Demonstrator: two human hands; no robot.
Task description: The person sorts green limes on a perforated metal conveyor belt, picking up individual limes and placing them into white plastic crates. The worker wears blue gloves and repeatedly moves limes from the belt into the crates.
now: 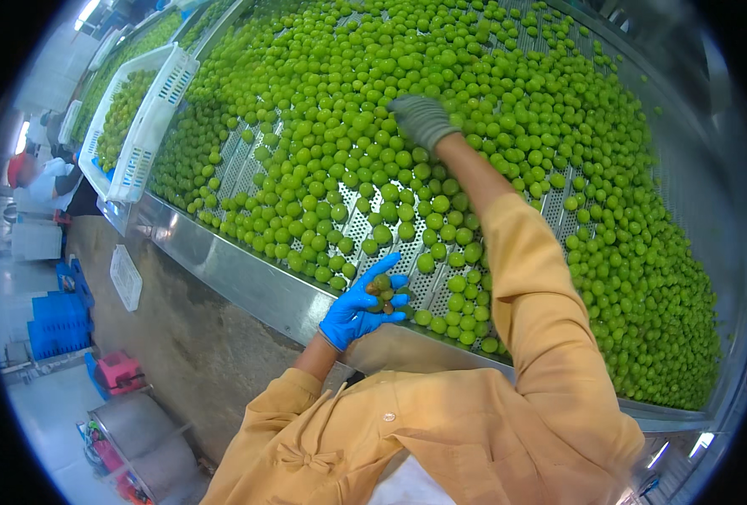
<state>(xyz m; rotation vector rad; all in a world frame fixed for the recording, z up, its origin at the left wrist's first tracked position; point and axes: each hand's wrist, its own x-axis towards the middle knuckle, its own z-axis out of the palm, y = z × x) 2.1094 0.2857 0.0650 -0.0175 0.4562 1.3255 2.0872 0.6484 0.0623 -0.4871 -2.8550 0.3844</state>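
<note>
Many round green fruits (323,139) lie spread over a perforated metal sorting table (354,208). My left hand (354,309), in a blue glove, is palm up at the table's near edge and holds several browned, blemished fruits (383,291) in its cupped palm, fingers partly spread. Farther out over the table, my right hand (421,118), in a grey ribbed glove, reaches down among the green fruits. Its fingertips are partly hidden, and I cannot tell whether it grips any fruit.
A white plastic crate (130,126) holding duller fruits rests at the table's left end. The metal rim (241,265) runs along the near side. A white crate (125,278) lies on the floor. A person (45,177) in a red cap is at the far left, near stacked blue crates (61,322).
</note>
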